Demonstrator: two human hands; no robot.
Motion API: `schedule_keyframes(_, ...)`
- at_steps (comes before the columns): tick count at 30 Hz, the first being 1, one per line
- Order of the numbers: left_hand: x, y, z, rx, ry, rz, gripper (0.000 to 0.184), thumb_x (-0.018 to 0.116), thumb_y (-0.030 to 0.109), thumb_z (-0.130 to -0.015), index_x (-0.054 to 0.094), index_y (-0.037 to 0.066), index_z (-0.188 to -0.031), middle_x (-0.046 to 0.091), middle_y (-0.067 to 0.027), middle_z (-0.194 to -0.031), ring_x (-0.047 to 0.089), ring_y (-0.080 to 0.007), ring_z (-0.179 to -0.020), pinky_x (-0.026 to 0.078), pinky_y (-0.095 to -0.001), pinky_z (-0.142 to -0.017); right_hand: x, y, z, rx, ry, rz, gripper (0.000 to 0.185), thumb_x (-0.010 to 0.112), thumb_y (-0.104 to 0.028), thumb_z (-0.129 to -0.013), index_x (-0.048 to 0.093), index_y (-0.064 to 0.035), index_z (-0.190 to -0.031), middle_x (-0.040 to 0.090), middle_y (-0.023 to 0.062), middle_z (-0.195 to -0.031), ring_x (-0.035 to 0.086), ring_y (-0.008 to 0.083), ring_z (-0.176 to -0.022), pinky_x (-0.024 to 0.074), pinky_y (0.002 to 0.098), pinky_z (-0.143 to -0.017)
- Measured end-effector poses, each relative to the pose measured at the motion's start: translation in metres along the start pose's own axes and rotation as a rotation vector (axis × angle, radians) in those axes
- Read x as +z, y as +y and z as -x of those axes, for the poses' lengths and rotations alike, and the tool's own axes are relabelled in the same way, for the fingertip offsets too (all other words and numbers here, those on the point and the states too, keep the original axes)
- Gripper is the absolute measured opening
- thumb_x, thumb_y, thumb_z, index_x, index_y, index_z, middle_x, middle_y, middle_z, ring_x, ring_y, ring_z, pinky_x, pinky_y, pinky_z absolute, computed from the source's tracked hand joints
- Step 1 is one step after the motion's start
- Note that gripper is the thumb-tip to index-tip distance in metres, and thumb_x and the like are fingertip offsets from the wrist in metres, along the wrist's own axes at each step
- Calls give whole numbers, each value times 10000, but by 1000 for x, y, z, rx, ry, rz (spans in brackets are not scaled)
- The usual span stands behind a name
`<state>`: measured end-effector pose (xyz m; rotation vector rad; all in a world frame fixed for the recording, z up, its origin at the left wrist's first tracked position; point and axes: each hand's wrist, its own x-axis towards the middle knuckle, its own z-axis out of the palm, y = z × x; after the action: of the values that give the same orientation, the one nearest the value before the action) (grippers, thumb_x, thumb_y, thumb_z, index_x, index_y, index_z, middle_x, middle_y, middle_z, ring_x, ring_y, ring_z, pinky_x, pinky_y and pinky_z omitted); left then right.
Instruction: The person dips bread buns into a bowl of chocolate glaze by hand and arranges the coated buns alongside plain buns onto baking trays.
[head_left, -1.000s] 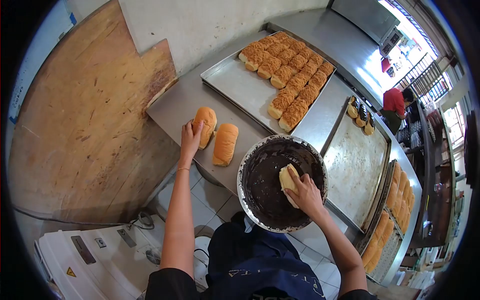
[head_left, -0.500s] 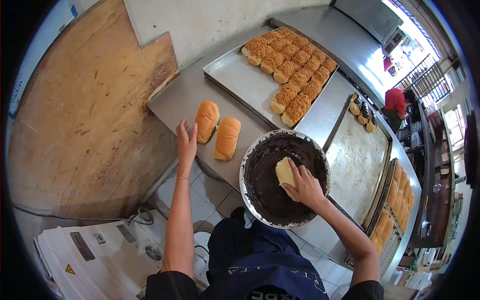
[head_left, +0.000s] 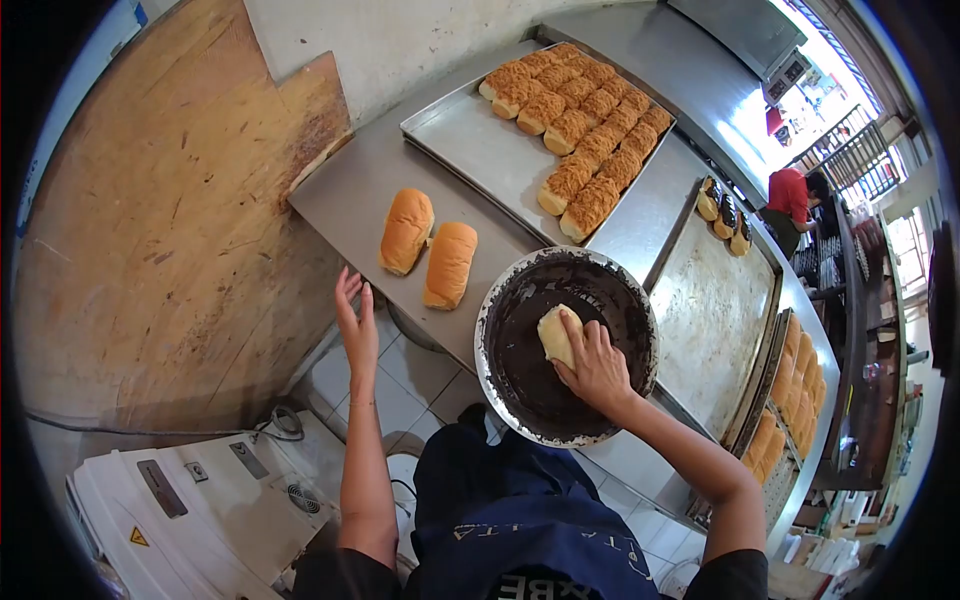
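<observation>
Clock positions are read from the centre of the bowl [head_left: 483, 350], with 12 at the top of the head view.

Right hand [head_left: 596, 364]: I find it inside the bowl, entering from 4 o'clock. Its fingers grip a pale bun [head_left: 556, 337], which sits close to the bowl's centre, above the dark mix [head_left: 528, 385] that lines the floor and walls. The bun's underside is turned away from my camera, so I cannot tell whether it touches the mix.

Left hand [head_left: 357, 318]: I locate it at 9 o'clock, near the edge of the table [head_left: 350, 195]. The fingers are spread, point toward 12 and hold nothing. The nearest items are two golden rolls [head_left: 450, 265], which lie side by side on the table at 10 o'clock, apart from the hand.

Surroundings: at 12 o'clock I register a tray [head_left: 465, 150]. Crumb-coated buns [head_left: 598, 145] stand in rows along its far and right portions; its near left portion is bare metal. At 3 o'clock lies a second tray [head_left: 715, 320]; three dark-topped buns [head_left: 726, 217] occupy its far end, at 2 o'clock. Beyond that tray, between 3 and 4 o'clock, I note plain buns [head_left: 796, 385]. A person in a red top [head_left: 789, 197] stands well apart, at 2 o'clock.
</observation>
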<state>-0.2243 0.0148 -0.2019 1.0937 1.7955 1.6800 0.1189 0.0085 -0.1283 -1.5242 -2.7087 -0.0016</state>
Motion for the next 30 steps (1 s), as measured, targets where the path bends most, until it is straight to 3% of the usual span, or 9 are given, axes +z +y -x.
schedule_keyframes(5,-6,-9,13,-22,25,4,439,502,235,-952,389,57,-1338,541,-138,-1199,503,-217,-1112,374,-346,-973,-4,-5,1,-145,-70,142,731,618,-376,-800,299,-153,-1420,452,123,-957,508,257,-862,513,350,-603)
schedule_keyframes(8,-8,-10,13,-16,23,10,426,500,227,-953,399,64,-1333,547,-134,-1188,509,-211,-1099,379,-339,-967,-11,-3,-3,-3,-69,-205,719,617,-331,-828,275,-72,-1405,435,147,-979,510,309,-908,505,410,-694)
schedule_keyframes(11,-10,-10,13,-21,18,32,418,500,221,-953,404,72,-1332,551,-128,-1180,514,-205,-1092,381,-334,-965,-3,8,-1,26,-22,-347,704,616,-303,-838,263,-81,-1405,434,167,-991,522,331,-908,514,408,-708)
schedule_keyframes(19,-12,-18,15,-48,11,112,400,504,210,-952,416,84,-1322,565,-110,-1158,526,-185,-1067,382,-327,-966,-16,26,-5,-42,-173,-336,644,579,-325,-874,268,-138,-1406,450,172,-1002,545,347,-934,491,421,-767)
schedule_keyframes(21,-13,-18,14,-64,2,150,391,500,202,-955,419,89,-1320,568,-111,-1156,530,-181,-1064,384,-320,-965,-20,35,-7,-91,-285,-356,687,584,-371,-865,253,-146,-1424,478,184,-980,567,387,-826,479,440,-754)
schedule_keyframes(23,-14,-16,16,-82,2,169,386,495,200,-958,420,86,-1319,568,-110,-1157,529,-179,-1070,385,-317,-966,-23,48,-8,-111,-333,-351,666,569,-412,-869,287,-151,-1413,507,190,-964,583,394,-838,480,445,-766)
schedule_keyframes(26,-16,-14,18,-101,-8,205,379,488,195,-963,422,78,-1317,568,-109,-1157,526,-176,-1082,387,-312,-970,-41,64,-21,-39,-806,-292,687,547,-544,-833,361,-189,-1391,558,252,-1079,585,404,-960,458,423,-868)
schedule_keyframes(28,-18,-12,19,-99,-15,222,376,486,193,-964,424,72,-1315,568,-108,-1157,525,-175,-1088,387,-309,-973,-45,79,-29,-18,-937,-422,668,547,-556,-832,397,-208,-1382,551,240,-1175,573,380,-1032,450,391,-897)
schedule_keyframes(30,-21,-8,21,-138,-20,255,378,489,194,-963,429,65,-1313,567,-107,-1154,522,-174,-1096,383,-305,-985,-58,89,-32,83,-1037,-600,636,529,-503,-875,407,-133,-1377,561,152,-1231,585,267,-1061,441,348,-914)
